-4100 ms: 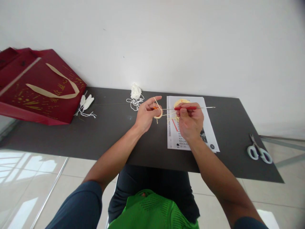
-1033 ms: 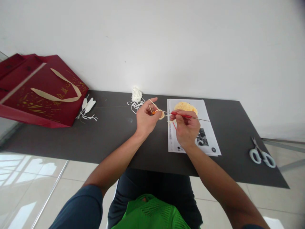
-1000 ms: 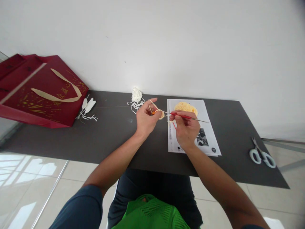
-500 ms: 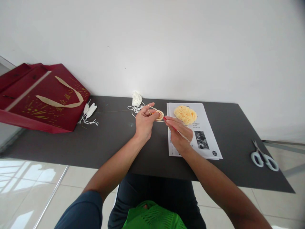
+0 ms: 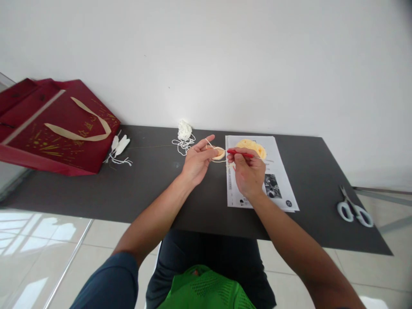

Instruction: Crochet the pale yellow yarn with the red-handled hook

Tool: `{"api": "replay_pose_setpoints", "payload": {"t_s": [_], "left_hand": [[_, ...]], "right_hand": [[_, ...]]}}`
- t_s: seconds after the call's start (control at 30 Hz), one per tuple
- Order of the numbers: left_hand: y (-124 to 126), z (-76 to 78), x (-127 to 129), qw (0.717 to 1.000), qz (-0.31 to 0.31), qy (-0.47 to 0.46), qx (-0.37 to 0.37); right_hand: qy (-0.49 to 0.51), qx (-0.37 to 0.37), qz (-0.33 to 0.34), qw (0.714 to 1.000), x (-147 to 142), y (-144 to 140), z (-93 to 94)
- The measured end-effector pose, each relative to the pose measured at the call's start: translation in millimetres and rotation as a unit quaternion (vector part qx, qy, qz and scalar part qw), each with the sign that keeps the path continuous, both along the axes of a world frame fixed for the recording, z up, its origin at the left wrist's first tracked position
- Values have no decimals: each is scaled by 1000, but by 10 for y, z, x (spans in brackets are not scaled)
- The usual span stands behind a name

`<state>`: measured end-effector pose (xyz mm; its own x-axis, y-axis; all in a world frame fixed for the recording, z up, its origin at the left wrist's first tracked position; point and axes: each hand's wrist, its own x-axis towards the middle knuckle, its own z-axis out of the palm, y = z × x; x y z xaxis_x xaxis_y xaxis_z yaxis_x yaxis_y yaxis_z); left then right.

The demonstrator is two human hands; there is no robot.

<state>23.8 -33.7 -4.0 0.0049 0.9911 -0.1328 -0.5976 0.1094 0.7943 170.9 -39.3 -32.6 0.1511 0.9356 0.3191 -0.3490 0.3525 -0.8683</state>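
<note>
Pinched in my left hand (image 5: 197,162) is a small round piece of pale yellow crochet work (image 5: 219,153), with a strand of yarn running up over the raised forefinger. My right hand (image 5: 249,171) grips a red-handled crochet hook (image 5: 241,152) between thumb and fingers, its tip pointing left toward the piece. A yarn strand spans the short gap between the work and the hook. Just behind my right hand a ball of yellow yarn (image 5: 252,146) rests on printed sheets (image 5: 283,189), partly hidden by the fingers.
A heap of white yarn (image 5: 184,131) lies near the wall. White pieces with loose strings (image 5: 120,146) sit beside a dark red gift bag (image 5: 71,128) on the left. Scissors with pale handles (image 5: 354,210) lie near the right end of the dark table (image 5: 144,189).
My right hand has moved right, away from the work, and turned so the red handle shows fully. My left hand stays nearly in place, its forefinger lifted slightly.
</note>
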Motion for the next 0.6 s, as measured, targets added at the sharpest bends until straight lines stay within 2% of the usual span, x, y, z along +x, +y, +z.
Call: {"api": "replay_pose_setpoints", "payload": {"t_s": [0.13, 0.37, 0.47, 0.6], "left_hand": [[-21, -6, 4, 998, -13, 68, 6], [-25, -3, -4, 984, -18, 178, -16], [-14, -16, 2, 978, 1, 206, -17], [-20, -69, 38, 966, 70, 247, 23]], "right_hand": [[0, 26, 7, 1000, 86, 69, 7], [-154, 117, -43, 980, 212, 36, 90], [-215, 162, -63, 961, 236, 7, 127], [-259, 204, -89, 940, 211, -58, 146]]}}
